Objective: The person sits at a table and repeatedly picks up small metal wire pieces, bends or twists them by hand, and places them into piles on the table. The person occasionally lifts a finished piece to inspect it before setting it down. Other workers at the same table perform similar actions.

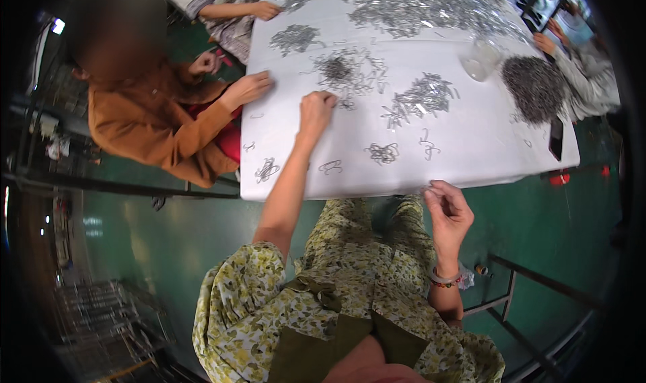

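Observation:
My left hand (pixel 316 119) reaches over the white-covered table (pixel 471 151), fingers curled down beside a loose heap of bent wire hooks (pixel 340 68). A few hooks lie just right of its fingertips; whatever it pinches is hidden. At the table's front edge my right hand (pixel 449 211) has thumb and fingertips pressed together. Anything between them is too small to make out. Between my hands sits a small bunch of wire hooks (pixel 383 153), with a few loose hooks (pixel 426 145) to its right. Further in is a pile of short shiny metal strips (pixel 425 99).
A co-worker in a brown jacket (pixel 145 120) sits at left, one hand on the table. Other people work at the far left and far right. A dark heap of small parts (pixel 533 90), a clear container (pixel 480 61) and a phone (pixel 556 139) occupy the right side. Silver pieces (pixel 417 9) cover the far end.

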`<state>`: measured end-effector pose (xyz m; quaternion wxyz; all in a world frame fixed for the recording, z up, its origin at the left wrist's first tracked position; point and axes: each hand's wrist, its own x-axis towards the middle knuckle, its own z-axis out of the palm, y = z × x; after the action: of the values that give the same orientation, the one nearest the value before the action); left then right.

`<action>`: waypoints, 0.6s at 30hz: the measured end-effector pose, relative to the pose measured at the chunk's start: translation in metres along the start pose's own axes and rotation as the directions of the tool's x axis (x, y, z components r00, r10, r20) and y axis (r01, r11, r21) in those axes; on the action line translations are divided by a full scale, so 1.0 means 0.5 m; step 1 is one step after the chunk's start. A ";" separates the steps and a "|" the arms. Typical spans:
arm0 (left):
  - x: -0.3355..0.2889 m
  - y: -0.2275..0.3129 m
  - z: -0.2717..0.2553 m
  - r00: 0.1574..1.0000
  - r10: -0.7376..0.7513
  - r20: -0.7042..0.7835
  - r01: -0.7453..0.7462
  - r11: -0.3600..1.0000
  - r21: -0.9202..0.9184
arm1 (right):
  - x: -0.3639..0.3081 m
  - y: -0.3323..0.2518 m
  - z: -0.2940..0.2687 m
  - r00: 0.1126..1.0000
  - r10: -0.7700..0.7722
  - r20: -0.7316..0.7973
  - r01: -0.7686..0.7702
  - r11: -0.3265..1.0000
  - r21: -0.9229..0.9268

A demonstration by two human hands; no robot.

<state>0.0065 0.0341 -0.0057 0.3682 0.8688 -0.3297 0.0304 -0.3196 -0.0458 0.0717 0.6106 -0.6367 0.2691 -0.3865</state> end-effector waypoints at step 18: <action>-0.043 0.118 -0.019 0.915 -0.043 0.402 0.302 0.735 -0.608 | -0.022 0.034 0.003 0.994 0.106 0.026 -0.108 0.993 0.049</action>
<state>-0.0435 0.0222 0.0314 0.5840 0.7005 -0.2972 -0.2827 -0.3222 -0.0380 0.0532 0.6495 -0.6101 0.2859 -0.3524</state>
